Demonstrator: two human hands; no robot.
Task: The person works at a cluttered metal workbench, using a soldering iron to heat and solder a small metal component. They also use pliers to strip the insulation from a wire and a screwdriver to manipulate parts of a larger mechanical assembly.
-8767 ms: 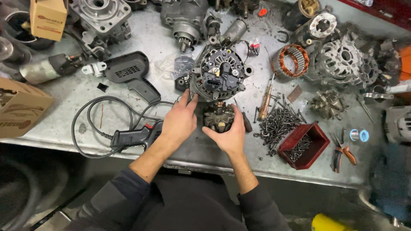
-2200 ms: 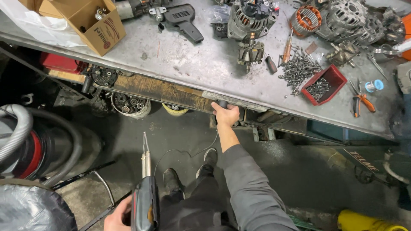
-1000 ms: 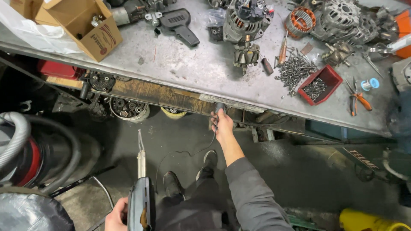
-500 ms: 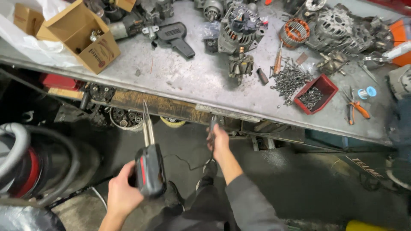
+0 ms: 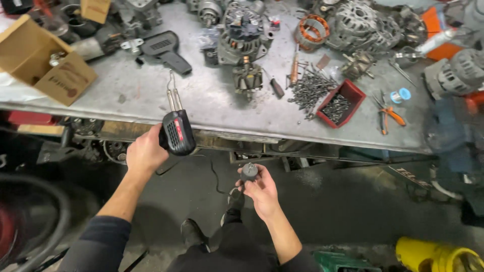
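Cluttered metal bench (image 5: 227,108). Left hand (image 5: 145,152) grip wrapped round soldering gun (image 5: 175,128), lifted at bench edge. Right hand (image 5: 260,189) pinching plug (image 5: 249,172). Alternator (image 5: 244,35) untouched; soldering not begun.

The left hand (image 5: 145,152) grips a black soldering gun (image 5: 176,130) at the near edge of the metal workbench (image 5: 151,100). The right hand (image 5: 259,189) holds the gun's round plug (image 5: 248,171) below the bench.

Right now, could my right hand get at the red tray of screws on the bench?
Probably not right away: the right hand already holds a plug, below the bench edge. The red tray sits uncovered near that edge, so the path looks free.
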